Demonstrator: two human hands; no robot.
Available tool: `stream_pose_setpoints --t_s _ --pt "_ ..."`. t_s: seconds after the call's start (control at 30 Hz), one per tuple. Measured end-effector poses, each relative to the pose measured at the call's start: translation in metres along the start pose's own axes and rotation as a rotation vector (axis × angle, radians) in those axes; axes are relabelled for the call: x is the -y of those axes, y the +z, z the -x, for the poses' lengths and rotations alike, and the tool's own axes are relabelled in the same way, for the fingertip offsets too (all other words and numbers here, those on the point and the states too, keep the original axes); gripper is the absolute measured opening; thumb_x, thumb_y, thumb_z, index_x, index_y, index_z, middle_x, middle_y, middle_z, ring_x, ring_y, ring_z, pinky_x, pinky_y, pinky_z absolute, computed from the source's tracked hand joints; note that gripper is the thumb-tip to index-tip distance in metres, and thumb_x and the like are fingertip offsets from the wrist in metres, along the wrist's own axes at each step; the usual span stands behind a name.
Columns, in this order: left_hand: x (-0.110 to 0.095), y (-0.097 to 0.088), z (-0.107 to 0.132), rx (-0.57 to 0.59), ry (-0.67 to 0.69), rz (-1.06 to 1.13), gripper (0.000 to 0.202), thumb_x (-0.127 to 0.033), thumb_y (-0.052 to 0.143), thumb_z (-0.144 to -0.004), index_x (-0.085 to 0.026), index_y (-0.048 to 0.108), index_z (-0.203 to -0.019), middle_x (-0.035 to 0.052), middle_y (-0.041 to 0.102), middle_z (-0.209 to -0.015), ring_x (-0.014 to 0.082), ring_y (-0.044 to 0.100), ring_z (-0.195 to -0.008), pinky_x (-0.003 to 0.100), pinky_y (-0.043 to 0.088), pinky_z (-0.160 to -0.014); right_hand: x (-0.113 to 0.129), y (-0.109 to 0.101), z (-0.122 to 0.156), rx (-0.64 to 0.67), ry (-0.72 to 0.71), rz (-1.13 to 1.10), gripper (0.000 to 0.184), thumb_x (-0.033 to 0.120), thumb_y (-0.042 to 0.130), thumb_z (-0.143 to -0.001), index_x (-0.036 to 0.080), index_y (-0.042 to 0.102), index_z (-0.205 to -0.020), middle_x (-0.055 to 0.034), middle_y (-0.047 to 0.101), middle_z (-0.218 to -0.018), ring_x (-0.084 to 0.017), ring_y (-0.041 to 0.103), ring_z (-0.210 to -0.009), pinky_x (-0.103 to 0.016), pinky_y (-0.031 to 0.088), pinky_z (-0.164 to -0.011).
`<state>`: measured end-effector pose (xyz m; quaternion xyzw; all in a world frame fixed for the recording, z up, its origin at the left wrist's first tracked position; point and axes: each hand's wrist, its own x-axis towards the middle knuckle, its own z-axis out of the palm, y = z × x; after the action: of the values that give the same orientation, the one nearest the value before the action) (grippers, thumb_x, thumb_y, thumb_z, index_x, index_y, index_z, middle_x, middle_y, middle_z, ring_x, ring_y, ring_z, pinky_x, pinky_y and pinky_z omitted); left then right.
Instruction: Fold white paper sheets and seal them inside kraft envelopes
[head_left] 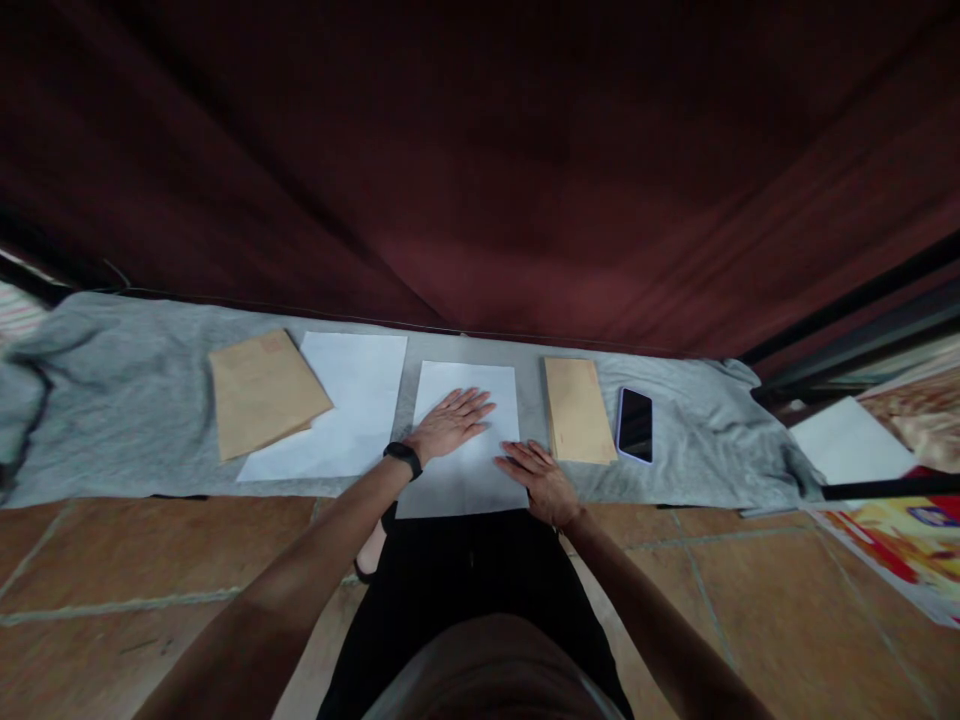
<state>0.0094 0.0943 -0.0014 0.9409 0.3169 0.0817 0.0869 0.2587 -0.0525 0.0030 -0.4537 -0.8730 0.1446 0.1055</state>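
Observation:
A sheet of white paper (pixel 469 480) lies in front of me on a narrow surface draped in grey cloth. My left hand (pixel 450 423), with a black band on the wrist, rests flat on its middle, fingers stretched to the right. On the paper's right edge lies my right hand (pixel 541 482), its fingers extended toward the left. Neither hand grips anything. Left of this sheet is more white paper (pixel 352 400), partly covered by brown envelopes (pixel 266 390). Just right of my right hand sits a stack of narrower brown envelopes (pixel 580 408).
A phone (pixel 635 425) lies right of the narrow envelopes on the grey cloth (pixel 127 390). A dark red curtain (pixel 480 200) hangs along the far edge. At far right are another white sheet (pixel 855 440) and a colourful printed sheet (pixel 907 545). Tiled floor (pixel 135 560) shows below.

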Motion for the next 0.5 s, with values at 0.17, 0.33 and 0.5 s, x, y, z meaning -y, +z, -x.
stream_pose_setpoints --t_s 0.17,0.33,0.5 --pt "0.015 0.001 -0.015 -0.007 -0.045 -0.025 0.051 -0.044 0.035 -0.106 -0.034 0.040 -0.155 -0.0014 0.034 -0.164 0.0216 0.025 -0.154 0.046 0.015 -0.127 -0.001 0.001 0.001 -0.035 -0.022 0.006 0.083 0.005 0.057 -0.071 0.023 0.047 -0.152 -0.0099 0.040 -0.161 -0.026 0.038 -0.148 -0.050 0.024 -0.126" --pt "0.024 0.001 -0.022 -0.044 -0.044 -0.034 0.052 -0.045 0.035 -0.105 -0.031 0.042 -0.154 0.0016 0.036 -0.164 0.0236 0.026 -0.154 0.048 0.015 -0.127 0.001 0.000 0.000 -0.049 -0.014 0.004 0.082 0.005 0.055 -0.072 0.025 0.048 -0.150 -0.0084 0.042 -0.160 -0.025 0.040 -0.147 -0.049 0.024 -0.125" --pt "0.021 -0.001 -0.015 -0.067 -0.045 -0.039 0.051 -0.041 0.036 -0.105 -0.027 0.042 -0.154 0.0047 0.036 -0.164 0.0228 0.028 -0.153 0.046 0.015 -0.127 0.000 0.000 0.000 -0.059 -0.021 -0.007 0.079 0.006 0.056 -0.073 0.024 0.049 -0.150 -0.0092 0.042 -0.160 -0.026 0.040 -0.147 -0.050 0.024 -0.125"
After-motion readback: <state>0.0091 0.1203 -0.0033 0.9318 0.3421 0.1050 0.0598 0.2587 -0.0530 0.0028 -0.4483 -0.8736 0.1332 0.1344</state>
